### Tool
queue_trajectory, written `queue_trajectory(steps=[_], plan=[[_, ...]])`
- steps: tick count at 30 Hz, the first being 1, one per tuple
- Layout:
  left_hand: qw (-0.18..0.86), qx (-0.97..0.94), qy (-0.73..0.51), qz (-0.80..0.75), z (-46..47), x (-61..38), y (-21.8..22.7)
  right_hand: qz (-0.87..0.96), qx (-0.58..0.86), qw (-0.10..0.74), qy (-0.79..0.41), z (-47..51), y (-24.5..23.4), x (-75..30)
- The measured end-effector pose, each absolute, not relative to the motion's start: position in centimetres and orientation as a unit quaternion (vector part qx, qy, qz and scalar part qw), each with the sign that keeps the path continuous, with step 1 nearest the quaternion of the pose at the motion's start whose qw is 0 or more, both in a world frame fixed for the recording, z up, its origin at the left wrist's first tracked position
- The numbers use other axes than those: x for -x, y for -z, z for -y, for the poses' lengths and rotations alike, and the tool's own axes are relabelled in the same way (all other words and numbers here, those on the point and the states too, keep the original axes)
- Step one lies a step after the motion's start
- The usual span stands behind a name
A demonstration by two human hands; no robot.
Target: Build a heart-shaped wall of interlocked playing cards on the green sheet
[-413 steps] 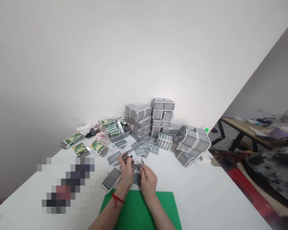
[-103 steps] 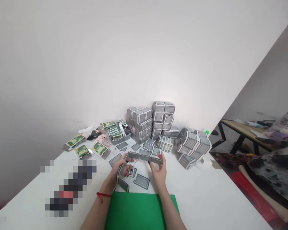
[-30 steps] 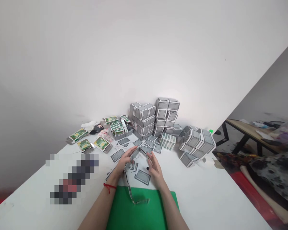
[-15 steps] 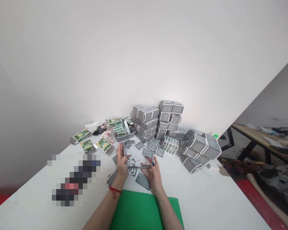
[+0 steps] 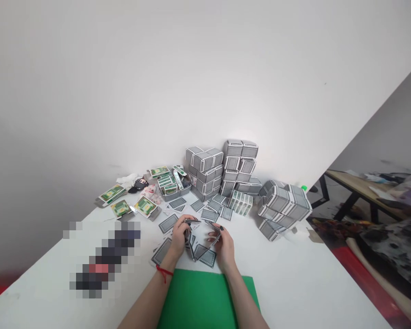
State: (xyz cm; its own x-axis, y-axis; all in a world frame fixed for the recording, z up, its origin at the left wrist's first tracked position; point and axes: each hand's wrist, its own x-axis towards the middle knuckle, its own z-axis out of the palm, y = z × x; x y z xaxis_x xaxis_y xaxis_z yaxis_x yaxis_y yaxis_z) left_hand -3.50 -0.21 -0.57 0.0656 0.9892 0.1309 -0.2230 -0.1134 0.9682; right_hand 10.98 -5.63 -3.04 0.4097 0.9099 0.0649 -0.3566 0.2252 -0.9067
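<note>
My left hand, with a red string on its wrist, is closed on folded playing cards standing on edge. Opposite it, my right hand grips another folded playing card. The lower ends of these cards meet between the hands; whether they are joined I cannot tell. Loose grey-backed playing cards lie flat beneath and around both hands. In front of my forearms is a green sheet on the white table.
Blocks built of folded cards stand in a left stack, a taller stack and a right stack. Green-and-white card boxes and a filled tray are at the left back. A pixelated dark object lies on the left.
The cards in my hands have gone from a wide open frame to a narrower V shape. My left hand has lowered and curled round its cards. The view has shifted slightly.
</note>
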Motion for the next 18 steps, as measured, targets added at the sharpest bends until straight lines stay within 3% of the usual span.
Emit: queue_trajectory(steps=[6, 13, 18], plan=[[0.501, -0.510, -0.565, -0.411, 0.5, 4.1, 0.0, 0.333, 0.474, 0.677, -0.454, 6.1, 2.7, -10.9], [0.482, -0.463, -0.604, -0.434, -0.1, 4.2, 0.4, 0.409, 0.581, 0.657, -0.251, 6.6, 2.2, -12.2], [0.463, -0.464, -0.608, -0.448, -0.4, 4.3, 1.1, 0.419, 0.617, 0.631, -0.214, 6.6, 3.0, -13.0]])
